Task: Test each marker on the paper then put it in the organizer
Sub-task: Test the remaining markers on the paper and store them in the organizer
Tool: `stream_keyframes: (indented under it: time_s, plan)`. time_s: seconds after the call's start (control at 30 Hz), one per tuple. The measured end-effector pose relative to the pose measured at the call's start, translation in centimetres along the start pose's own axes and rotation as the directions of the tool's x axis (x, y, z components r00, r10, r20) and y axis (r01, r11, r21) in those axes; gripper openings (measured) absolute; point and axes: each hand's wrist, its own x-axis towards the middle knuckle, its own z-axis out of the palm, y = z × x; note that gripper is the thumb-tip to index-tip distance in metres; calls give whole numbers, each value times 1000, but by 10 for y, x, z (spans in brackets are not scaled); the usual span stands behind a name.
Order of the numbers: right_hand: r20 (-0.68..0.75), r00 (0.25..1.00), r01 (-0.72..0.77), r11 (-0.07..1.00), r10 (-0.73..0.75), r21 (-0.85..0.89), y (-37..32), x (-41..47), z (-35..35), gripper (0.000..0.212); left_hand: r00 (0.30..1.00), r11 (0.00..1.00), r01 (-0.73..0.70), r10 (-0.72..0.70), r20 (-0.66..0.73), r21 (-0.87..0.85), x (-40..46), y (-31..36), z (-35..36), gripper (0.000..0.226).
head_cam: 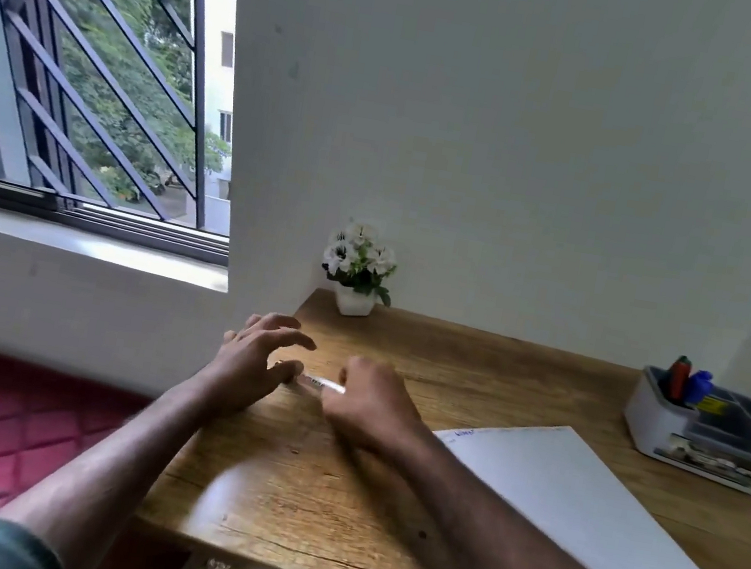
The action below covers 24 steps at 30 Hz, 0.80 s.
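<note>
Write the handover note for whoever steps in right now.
Hands: right hand closed around a white marker over the desk's left side; left hand at its other end, fingers spread, grip unclear through blur.
Things: paper to the right, with a blue scribble near its far corner; organizer far right, already holding several markers.
Left: test this marker on the paper, then put it in the organizer.

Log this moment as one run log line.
both hands on marker | right hand gripping | left hand at its end | paper waiting | organizer part filled
</note>
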Motion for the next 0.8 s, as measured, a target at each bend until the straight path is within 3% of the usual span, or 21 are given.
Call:
stream_keyframes:
  time_s: [0.1, 0.17, 0.27, 0.33, 0.4, 0.5, 0.67, 0.8]
  plan:
    - [-112, 994, 39, 980, -17, 193, 25, -3, -21, 18, 998, 995, -56, 59, 38, -79, 3, 14, -1, 22]
    - [-140, 990, 67, 908, -9, 413, 42, -8, -37, 14, 995, 981, -93, 98, 21, -168, 4, 26, 1, 20]
    - [-153, 988, 114, 669, 0, 735, 64, -18, -55, 11, 980, 941, -193, 199, -7, -276, 8, 59, 8, 7]
    - [-128, 990, 136, 489, -50, 861, 74, -26, -61, 11, 965, 911, -246, 261, 3, -330, 12, 88, 13, 6]
    - [-124, 991, 133, 506, -52, 852, 80, -33, -64, 19, 947, 871, -274, 318, 42, -408, 15, 115, 20, 9]
    - [-153, 983, 74, 550, 100, 832, 90, -40, -68, 33, 910, 788, -264, 395, 127, -556, 14, 149, 29, 16]
    - [-81, 986, 13, 413, 147, 911, 115, -52, -85, 22, 877, 774, -277, 446, 179, -570, 12, 175, 41, 21]
    - [-15, 995, -22, 359, 102, 933, 132, -59, -90, 34, 846, 721, -168, 456, 277, -672, 14, 184, 40, 23]
